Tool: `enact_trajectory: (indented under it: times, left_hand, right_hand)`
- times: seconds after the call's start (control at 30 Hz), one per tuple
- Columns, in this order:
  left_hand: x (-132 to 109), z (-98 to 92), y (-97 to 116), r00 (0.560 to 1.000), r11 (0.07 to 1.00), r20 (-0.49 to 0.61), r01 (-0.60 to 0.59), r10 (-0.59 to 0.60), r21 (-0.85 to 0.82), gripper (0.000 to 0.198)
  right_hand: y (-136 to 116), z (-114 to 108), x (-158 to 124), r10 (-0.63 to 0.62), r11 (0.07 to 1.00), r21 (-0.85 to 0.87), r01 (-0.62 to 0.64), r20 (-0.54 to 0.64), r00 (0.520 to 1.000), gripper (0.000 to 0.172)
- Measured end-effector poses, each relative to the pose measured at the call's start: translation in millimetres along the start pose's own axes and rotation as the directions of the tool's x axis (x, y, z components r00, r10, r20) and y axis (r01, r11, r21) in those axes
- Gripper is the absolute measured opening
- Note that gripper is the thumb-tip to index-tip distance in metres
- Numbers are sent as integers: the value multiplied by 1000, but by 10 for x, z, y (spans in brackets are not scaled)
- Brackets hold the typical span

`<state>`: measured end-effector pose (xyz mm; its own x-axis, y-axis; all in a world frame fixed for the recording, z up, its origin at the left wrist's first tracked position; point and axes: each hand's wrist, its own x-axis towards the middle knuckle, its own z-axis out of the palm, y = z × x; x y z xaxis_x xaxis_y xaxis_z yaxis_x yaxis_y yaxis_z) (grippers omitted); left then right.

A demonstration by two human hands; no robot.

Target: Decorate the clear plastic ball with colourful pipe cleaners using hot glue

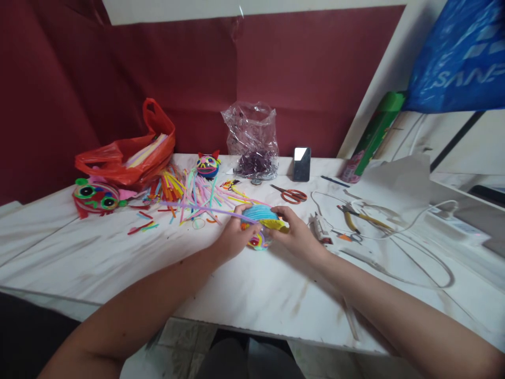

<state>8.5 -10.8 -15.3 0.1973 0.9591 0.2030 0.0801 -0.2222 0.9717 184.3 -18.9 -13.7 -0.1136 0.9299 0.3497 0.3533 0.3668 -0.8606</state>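
Between my hands is a round pipe-cleaner figure, light blue on top with an eye and yellow and pink coils below. My left hand is closed on its left side, and a long purple pipe cleaner runs out from there to the left. My right hand is closed on the right side, at a yellow piece that sticks out from the figure. My fingers hide part of the figure. A heap of loose pipe cleaners in many colours lies beyond my left hand.
Left stand a finished-looking craft face and a red plastic bag; a blue craft face sits behind. Scissors, a phone, a glue gun, pliers and loose white cables lie right. A clear bag stands at the back.
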Motion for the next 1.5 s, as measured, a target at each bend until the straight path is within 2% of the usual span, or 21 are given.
enact_trajectory:
  times: [0.07,0.3,0.5,0.73,0.97,1.1,1.3,1.37,1.5]
  left_hand:
    - [7,-12,1,1000,1000,17,-13,13,3,46]
    - [15,-43,9,998,995,-24,-52,54,89,43]
    - [8,-18,-23,998,997,20,-58,57,58,47]
    - [4,-12,-5,999,1000,37,-19,20,-17,44]
    - [21,13,10,1000,997,-7,8,-9,-71,39]
    - [11,42,3,999,999,-44,-12,11,-43,39]
    - [-44,92,44,996,999,-92,-4,0,-42,43]
    - [-53,96,55,996,996,-87,7,-15,-85,43]
    - [-39,83,66,996,958,-10,77,-83,-276,36]
  right_hand:
    - [-10,2,-2,-1,1000,16,1,-3,1000,42]
    - [-117,22,-33,33,999,1,-33,-15,999,42]
    - [-74,80,-44,36,997,-62,-44,-120,992,45]
    - [-11,91,-37,73,994,-73,-83,-128,989,47]
    - [-15,104,-43,67,995,-66,-75,-121,990,48]
    - [-32,120,-59,82,994,-55,-92,-155,985,50]
    - [-80,127,-86,122,992,5,-123,-173,977,43]
    - [-85,122,-85,127,992,34,-123,-168,978,43]
    - [-63,95,-45,168,984,91,-155,-164,972,40]
